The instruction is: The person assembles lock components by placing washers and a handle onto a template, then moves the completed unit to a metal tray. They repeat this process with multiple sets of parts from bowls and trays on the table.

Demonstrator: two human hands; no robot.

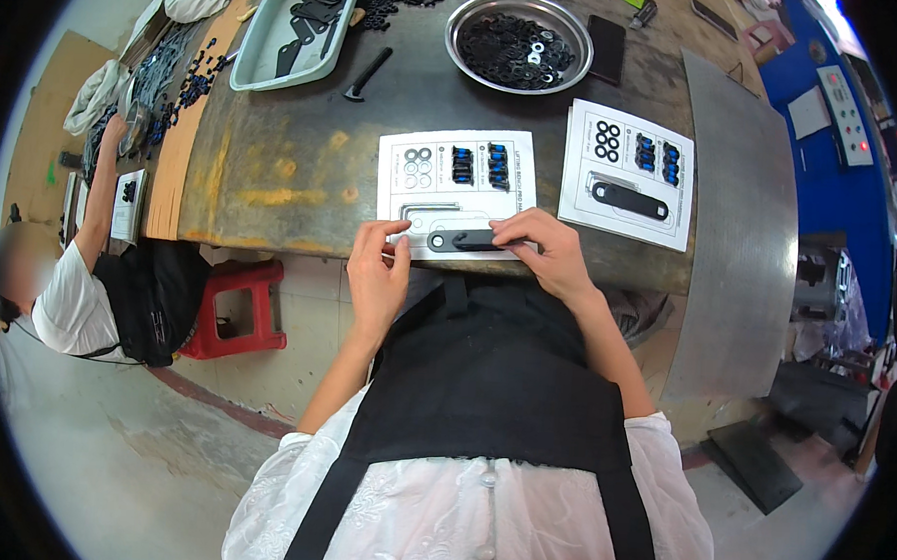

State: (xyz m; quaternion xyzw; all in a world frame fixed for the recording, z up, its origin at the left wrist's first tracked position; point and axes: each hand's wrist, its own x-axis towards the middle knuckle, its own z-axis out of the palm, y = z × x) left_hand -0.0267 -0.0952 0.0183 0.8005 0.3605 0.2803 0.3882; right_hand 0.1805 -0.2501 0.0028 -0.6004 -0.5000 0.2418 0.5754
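My right hand (553,253) pinches the right end of a black flat bar (450,241) with a round hole at its left end. The bar lies over the lower edge of a white printed card (520,205). At the card's lower left, my left hand (377,277) has thumb and fingers apart, with nothing visible between them. Just above its fingertips rests an L-shaped hex key (432,207). Higher on that card are black and pale washers (411,168) and two groups of black bolts with blue threads (461,166).
A second card (578,198) to the right carries washers, bolts and another black bar (629,201). Farther back are a metal bowl of washers (456,65), a phone (606,49), a small hammer (367,74) and a pale tray of black parts (261,54). A co-worker (82,299) reaches in at left.
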